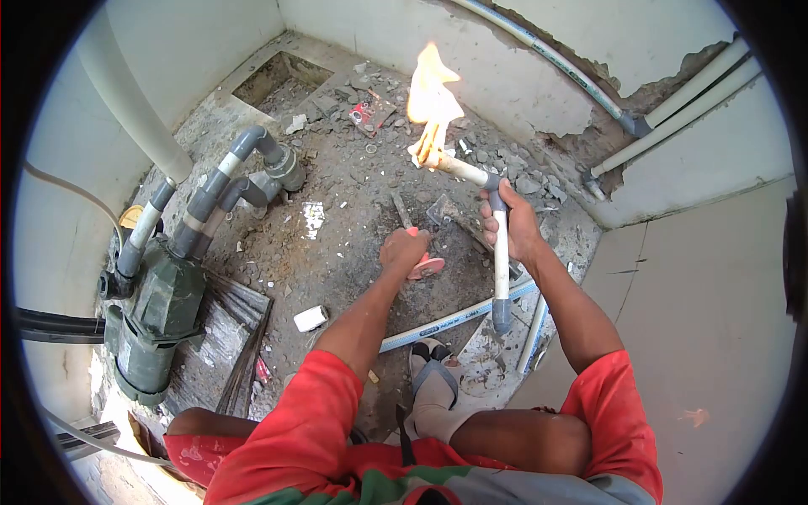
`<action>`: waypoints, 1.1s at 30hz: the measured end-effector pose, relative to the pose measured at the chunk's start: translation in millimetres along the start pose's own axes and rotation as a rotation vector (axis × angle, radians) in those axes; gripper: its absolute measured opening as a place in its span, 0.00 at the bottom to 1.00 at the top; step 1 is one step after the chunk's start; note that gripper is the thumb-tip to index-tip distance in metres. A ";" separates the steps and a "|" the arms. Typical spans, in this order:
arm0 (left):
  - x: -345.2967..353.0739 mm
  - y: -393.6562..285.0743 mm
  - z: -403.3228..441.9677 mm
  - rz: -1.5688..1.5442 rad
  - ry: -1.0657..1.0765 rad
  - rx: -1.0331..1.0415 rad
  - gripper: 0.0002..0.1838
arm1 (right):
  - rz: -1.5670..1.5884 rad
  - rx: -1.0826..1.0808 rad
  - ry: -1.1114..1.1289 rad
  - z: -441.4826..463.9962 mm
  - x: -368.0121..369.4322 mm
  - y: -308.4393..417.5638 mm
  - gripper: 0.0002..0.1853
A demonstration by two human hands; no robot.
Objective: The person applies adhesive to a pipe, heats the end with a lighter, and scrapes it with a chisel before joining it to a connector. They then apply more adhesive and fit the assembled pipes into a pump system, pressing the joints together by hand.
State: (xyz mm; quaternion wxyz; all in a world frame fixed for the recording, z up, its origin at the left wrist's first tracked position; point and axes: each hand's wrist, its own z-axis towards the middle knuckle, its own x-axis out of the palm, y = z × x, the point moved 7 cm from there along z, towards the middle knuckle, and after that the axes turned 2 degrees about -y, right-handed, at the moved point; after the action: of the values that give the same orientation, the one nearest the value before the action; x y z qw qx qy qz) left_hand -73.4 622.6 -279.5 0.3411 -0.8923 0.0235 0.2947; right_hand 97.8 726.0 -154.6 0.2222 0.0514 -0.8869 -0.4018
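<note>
My right hand (515, 223) is closed round a white PVC pipe assembly (502, 244) at its grey tee. One arm of the pipe reaches up and left, and its far end burns with a tall flame (432, 97). The other arm hangs down to a grey coupling (502, 316). My left hand (405, 250) grips a red-handled chisel (427, 268) low over the dirt floor, its metal shaft pointing away from me. A hammer (450, 215) lies on the ground between the two hands, partly hidden by the pipe.
A green water pump (160, 311) with grey and white pipes stands at left. A long PVC pipe (446, 321) lies before my foot; a short white piece (310, 318) is left of it. Rubble and a square pit (282, 82) lie ahead; pipes (673, 118) run along the broken wall.
</note>
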 end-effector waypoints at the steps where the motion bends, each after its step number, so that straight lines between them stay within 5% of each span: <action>1: -7.5 10.0 -1.5 -0.031 0.051 0.049 0.26 | 0.003 0.005 -0.006 -0.3 0.2 -0.5 0.24; 6: -124.4 2.4 -98.4 -0.454 0.313 0.084 0.13 | -0.005 -0.013 0.051 7.7 14.0 -0.1 0.25; 8: -177.4 -1.6 -143.2 -0.403 0.338 0.035 0.11 | 0.017 -0.040 0.108 8.7 25.9 -1.0 0.25; 11: -231.4 -8.2 -183.4 -0.086 0.276 0.288 0.10 | -0.043 -0.102 0.211 6.2 54.3 4.2 0.23; 17: -261.6 -17.6 -212.1 0.304 0.014 0.631 0.15 | -0.150 -0.109 0.266 2.5 90.5 1.1 0.22; 33: -275.9 -5.1 -206.4 0.468 0.126 0.587 0.14 | -0.391 -0.322 0.358 -3.0 103.6 28.7 0.19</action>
State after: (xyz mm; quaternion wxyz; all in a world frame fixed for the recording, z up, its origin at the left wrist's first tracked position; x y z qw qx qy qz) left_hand -194.6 454.1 -4.4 0.5034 -0.7436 0.3312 0.2898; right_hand 8.8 715.3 -95.2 0.2985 0.2550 -0.7320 -0.5568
